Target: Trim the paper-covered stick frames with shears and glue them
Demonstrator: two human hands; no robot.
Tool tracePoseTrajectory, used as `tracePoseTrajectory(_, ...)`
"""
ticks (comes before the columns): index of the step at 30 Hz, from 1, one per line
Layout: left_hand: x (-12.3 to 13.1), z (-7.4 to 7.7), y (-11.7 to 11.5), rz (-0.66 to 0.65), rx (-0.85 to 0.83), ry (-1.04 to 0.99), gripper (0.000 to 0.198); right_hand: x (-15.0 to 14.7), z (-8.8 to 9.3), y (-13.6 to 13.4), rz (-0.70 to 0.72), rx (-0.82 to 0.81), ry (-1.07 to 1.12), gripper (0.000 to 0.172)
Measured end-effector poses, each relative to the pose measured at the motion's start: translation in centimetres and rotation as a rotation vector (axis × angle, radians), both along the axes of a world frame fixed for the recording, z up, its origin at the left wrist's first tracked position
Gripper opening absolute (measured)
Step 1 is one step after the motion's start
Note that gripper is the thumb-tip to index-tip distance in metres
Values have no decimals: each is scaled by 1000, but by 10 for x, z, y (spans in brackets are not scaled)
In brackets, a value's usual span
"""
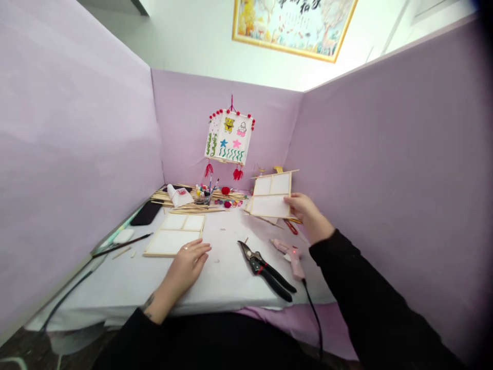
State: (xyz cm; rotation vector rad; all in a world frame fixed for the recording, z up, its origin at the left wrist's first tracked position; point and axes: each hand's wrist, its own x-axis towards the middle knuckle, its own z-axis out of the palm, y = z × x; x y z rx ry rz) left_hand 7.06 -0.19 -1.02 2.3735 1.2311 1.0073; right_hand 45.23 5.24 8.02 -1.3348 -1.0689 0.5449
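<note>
My right hand grips the right edge of a wooden-stick frame backed with white paper, lifted and tilted above the right side of the table. Fingers outstretched, my left hand rests at the lower right corner of a second paper-backed stick frame, which lies flat; nothing is held in it. Between and below the hands lie black-handled pruning shears with their blades pointing away from me. A pink hot glue gun with a lit red light lies just right of the shears.
A decorated paper lantern hangs at the back. Beneath it are wooden sticks, paint bottles and brushes in a cup, and red pom-poms. A black phone lies left. Lilac partitions enclose the table; the glue gun's cord hangs over its front edge.
</note>
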Motion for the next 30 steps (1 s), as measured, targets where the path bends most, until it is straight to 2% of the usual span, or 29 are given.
tracePoseTrajectory(2, 13, 14, -8, 19, -66, -167, 36, 3, 8, -28, 73, -47, 69, 23)
tracePoseTrajectory(4, 24, 33, -17, 50, -155, -285, 42, -2, 9, -63, 131, -32, 123, 35)
tracePoseTrajectory(7, 34, 61, -30, 30, -294, -395, 52, -27, -3, -110, 322, -18, 257, 52)
tracePoseTrajectory(10, 33, 76, -39, -9, -388, -458, 53, -57, -19, -139, 455, -97, 320, 60)
tracePoseTrajectory(14, 27, 72, -42, -43, -531, -571, 38, -85, -31, -149, 521, -169, 385, 67)
tracePoseTrajectory(19, 22, 58, -45, 22, -518, -647, 34, -99, -37, -144, 478, -186, 362, 70)
tracePoseTrajectory(25, 20, 60, -53, 61, -506, -649, 30, -102, -44, -139, 419, -165, 189, 55)
tracePoseTrajectory(30, 18, 58, -51, 86, -497, -566, 31, -101, -47, -135, 377, -174, 97, 48)
